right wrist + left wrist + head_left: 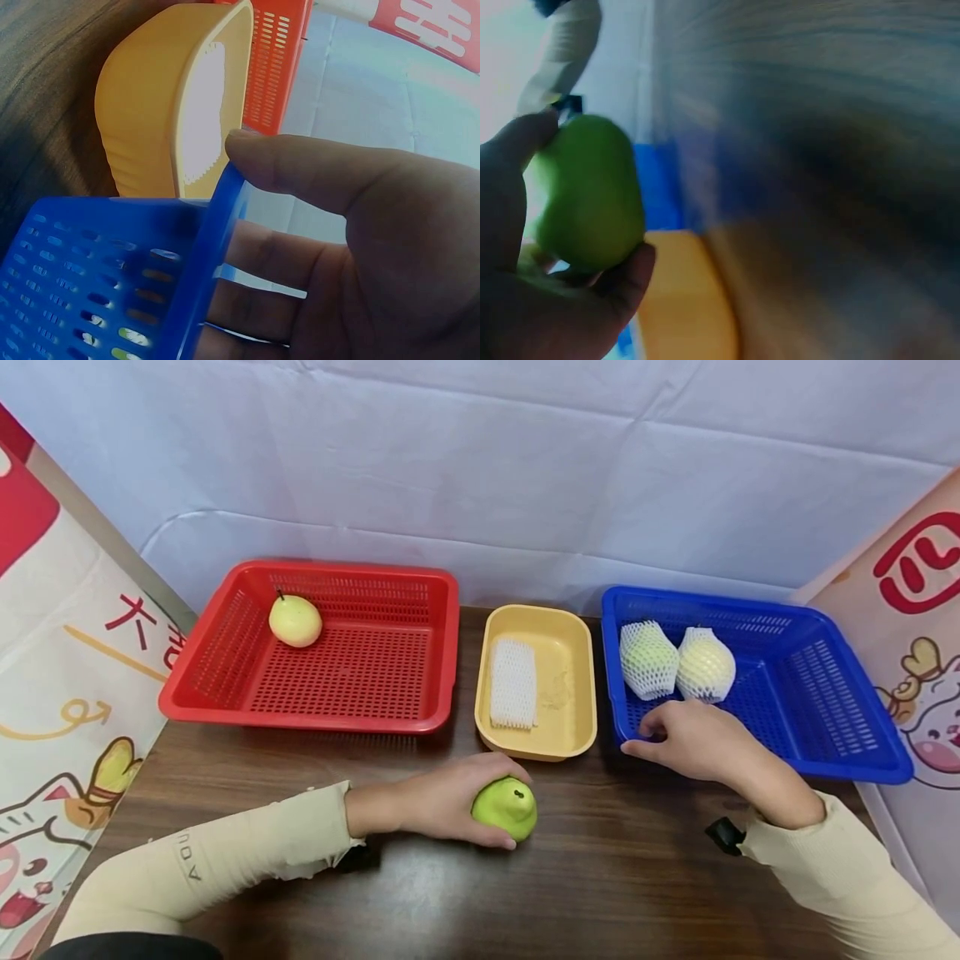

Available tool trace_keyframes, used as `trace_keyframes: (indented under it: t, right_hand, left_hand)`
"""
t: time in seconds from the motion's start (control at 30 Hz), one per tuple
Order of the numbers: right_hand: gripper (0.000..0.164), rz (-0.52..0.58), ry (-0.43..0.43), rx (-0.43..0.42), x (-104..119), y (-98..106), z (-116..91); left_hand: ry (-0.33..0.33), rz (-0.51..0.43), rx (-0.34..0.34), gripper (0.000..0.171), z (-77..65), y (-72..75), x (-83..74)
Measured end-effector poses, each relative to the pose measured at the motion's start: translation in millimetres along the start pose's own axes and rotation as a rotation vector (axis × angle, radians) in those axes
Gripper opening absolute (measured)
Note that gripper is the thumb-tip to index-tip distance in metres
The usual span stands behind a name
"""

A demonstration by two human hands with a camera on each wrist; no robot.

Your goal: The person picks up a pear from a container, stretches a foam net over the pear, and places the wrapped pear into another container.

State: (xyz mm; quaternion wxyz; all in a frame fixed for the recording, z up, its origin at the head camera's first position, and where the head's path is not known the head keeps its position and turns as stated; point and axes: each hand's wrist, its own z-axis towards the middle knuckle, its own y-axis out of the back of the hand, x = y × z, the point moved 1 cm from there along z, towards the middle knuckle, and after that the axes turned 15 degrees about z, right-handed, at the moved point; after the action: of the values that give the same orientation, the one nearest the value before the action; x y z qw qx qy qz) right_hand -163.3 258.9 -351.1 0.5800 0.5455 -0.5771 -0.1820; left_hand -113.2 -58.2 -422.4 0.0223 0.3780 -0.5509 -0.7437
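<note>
In the head view my left hand (457, 802) grips a green pear (504, 810) just above the table in front of the yellow tray. The left wrist view shows the thumb and fingers curled round the pear (592, 195). My right hand (693, 735) is at the front left corner of the blue basket (750, 760). Its thumb rests against the rim (217, 225) while the other fingers curl behind it, inside the basket. Two pears in white foam nets, a greenish one (649, 660) and a yellowish one (705, 666), lie inside the basket near these fingers.
The yellow tray (573, 727) stands between the baskets with a flat white foam net (513, 685) in it. A red basket (390, 720) on the left holds one bare yellow pear (296, 621). Pale cloth (480, 468) hangs behind the wooden table (585, 893).
</note>
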Motion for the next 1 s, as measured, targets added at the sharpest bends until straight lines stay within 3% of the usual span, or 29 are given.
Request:
trace_keyframes:
  t: [0.43, 0.8, 1.0]
  right_hand:
    - [0.037, 0.011, -0.005, 0.002, -0.6, -0.4, 0.2]
    - [0.040, 0.013, -0.008, -0.007, -1.7, -0.7, -0.8]
    - [0.040, 0.019, -0.006, -0.004, -1.3, -0.7, -1.0]
  left_hand:
    - [0.037, -0.003, 0.025, 0.062, 5.2, -32.7, 9.6]
    - [0.021, 0.010, 0.034, 0.063, 17.3, -38.3, 16.0]
    - [0.021, 0.023, 0.081, 0.065, 20.0, -39.9, 17.9]
